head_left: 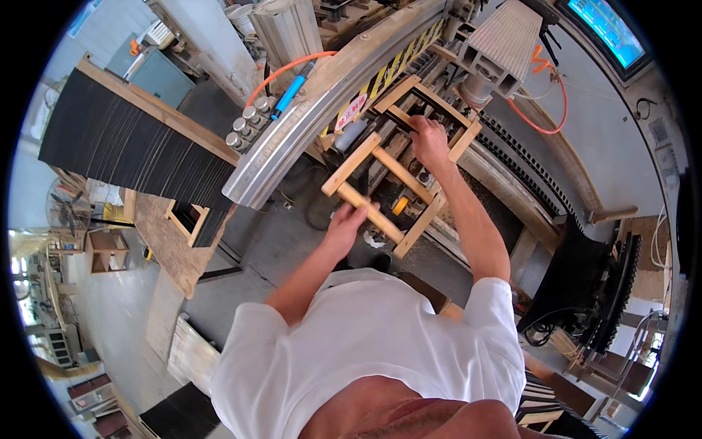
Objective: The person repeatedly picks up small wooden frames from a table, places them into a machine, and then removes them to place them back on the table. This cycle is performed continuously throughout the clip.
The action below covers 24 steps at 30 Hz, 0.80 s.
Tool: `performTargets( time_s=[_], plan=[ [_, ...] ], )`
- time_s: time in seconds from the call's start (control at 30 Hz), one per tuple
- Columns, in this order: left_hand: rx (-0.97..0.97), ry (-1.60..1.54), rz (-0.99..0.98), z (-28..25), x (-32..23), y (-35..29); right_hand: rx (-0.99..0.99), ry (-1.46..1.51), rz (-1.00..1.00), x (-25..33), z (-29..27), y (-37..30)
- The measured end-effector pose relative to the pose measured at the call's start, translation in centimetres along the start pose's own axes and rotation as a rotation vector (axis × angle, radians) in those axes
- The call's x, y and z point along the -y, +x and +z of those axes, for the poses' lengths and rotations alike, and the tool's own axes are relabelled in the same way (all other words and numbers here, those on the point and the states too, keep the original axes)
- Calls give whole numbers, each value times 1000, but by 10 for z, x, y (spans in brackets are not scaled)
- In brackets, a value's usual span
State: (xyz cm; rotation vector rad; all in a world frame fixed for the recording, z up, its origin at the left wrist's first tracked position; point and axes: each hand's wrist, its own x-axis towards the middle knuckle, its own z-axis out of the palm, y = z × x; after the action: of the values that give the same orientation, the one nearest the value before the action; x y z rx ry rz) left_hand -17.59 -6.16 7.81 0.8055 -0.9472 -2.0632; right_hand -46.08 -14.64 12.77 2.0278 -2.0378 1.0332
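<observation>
While the long silver metal beam (314,110) runs along the far left side, a near pale rectangular wooden frame (401,174) and a far pale rectangular wooden frame (444,107) lie to its right. Probably to support the near frame's overhang, the left hand (346,223) grips its near bar, forearm slanting right; the right hand (430,139) reaches farther, forearm slanting left, fingers curled around the far frame's near bar, perhaps steadying it.

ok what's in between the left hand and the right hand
The head view shows a crossbar of the near wooden frame between the left hand and the right hand.
</observation>
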Motion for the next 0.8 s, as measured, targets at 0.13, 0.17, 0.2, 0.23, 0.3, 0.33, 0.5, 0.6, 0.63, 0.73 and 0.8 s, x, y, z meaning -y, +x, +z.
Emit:
performTargets(
  time_s=[0.13,0.17,0.2,0.23,0.3,0.33,0.5,0.6,0.63,0.73,0.8],
  plan=[
    [-13,-16,-96,-30,-21,-56,51,-155,44,-14,17,17],
    [1,-16,-100,-38,-25,-62,60,-174,53,-18,16,18],
    [8,-19,-99,-47,-28,-70,119,-186,105,-18,13,24],
    [18,-14,-104,-58,-29,-76,144,-220,101,-12,11,30],
    [51,-1,-114,-78,-31,-81,187,-296,102,-6,6,40],
    [37,-11,-142,-85,-34,-84,212,-377,94,-6,7,45],
    [-10,-14,-171,-126,-54,-92,284,-725,40,-21,15,78],
    [-94,1,-169,-150,-60,-98,334,-823,96,-39,19,100],
    [-129,-6,-162,-156,-62,-101,347,-832,111,-44,20,107],
    [-212,-25,-139,-174,-61,-108,373,-856,141,-62,21,126],
    [-279,-76,-141,-186,-56,-111,388,-875,147,-71,21,135]
  ],
)
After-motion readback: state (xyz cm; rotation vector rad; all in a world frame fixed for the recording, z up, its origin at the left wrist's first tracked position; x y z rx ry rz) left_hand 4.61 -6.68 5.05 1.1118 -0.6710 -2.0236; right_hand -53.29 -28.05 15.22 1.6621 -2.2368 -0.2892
